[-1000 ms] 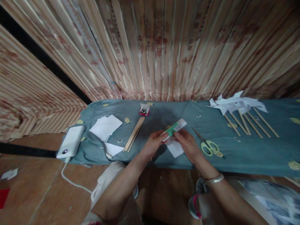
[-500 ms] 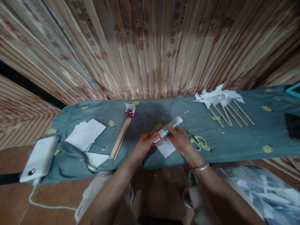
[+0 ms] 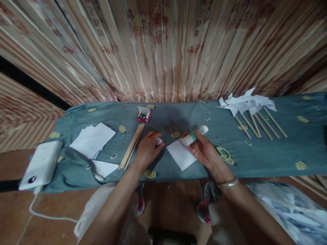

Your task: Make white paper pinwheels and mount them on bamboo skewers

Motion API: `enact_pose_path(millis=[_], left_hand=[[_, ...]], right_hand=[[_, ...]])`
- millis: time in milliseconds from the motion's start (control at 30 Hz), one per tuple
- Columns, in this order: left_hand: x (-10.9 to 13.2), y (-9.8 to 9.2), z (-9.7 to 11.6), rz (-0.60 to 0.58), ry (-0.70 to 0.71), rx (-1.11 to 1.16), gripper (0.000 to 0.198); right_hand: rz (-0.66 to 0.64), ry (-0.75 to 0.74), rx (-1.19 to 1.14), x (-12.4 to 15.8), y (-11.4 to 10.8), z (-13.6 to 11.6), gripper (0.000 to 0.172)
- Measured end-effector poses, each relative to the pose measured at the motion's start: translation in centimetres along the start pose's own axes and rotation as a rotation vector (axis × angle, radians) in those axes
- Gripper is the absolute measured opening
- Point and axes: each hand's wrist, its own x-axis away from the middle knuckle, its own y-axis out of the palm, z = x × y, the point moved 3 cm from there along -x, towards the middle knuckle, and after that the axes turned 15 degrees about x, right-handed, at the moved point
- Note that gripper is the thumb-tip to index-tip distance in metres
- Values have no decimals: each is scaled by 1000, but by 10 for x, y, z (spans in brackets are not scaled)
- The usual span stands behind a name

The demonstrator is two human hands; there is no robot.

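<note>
My right hand (image 3: 204, 148) is closed around a green and white glue stick (image 3: 195, 135), held tilted above a white paper square (image 3: 182, 157). The square lies on the cloth with a fold line showing near its upper edge. To the left, my left hand (image 3: 149, 148) is closed on a small white glue stick cap (image 3: 158, 141), low over the cloth and apart from the paper. Green-handled scissors (image 3: 224, 154) lie just right of my right hand, which hides their blades. Left of my left hand rests a bundle of wooden sticks (image 3: 132, 146).
A red box of metal pins (image 3: 144, 114) stands open behind the sticks. White paper sheets (image 3: 93, 139) lie at the left beside a white power bank (image 3: 42, 165) with a cable. Several paper pinwheels (image 3: 247, 102) on sticks lie at the back right of the cloth-covered table (image 3: 278, 153).
My hands have moved apart: the left went left with the cap, off the glue stick, and the right went slightly right with the glue stick. More of the paper square now shows.
</note>
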Motion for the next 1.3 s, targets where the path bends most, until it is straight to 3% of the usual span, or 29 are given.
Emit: enact_pose_path(millis=[267,467,600,733,867,1067,1300], left_hand=[[-1,5,2,-48,56,-109,42],[10,-1,29,81,293,-96,38],[29,23,46,-61,470,-54,30],[43,48,51,-210,470,-17,34],[48,61,49,-284,439,-55,52],[50,64,46,-323,384,-88,58],[52,65,44,-338,369,-66,62]], right_hand=[[77,57,-17,4,-12,-4,13],[8,66,-44,8,-18,-9,15],[-41,96,-120,10,-18,-10,12],[-18,73,-174,10,-21,-11,11],[-35,91,-160,9,-26,-9,17],[46,46,68,8,-28,-7,27],[242,-196,704,14,-28,-9,35]])
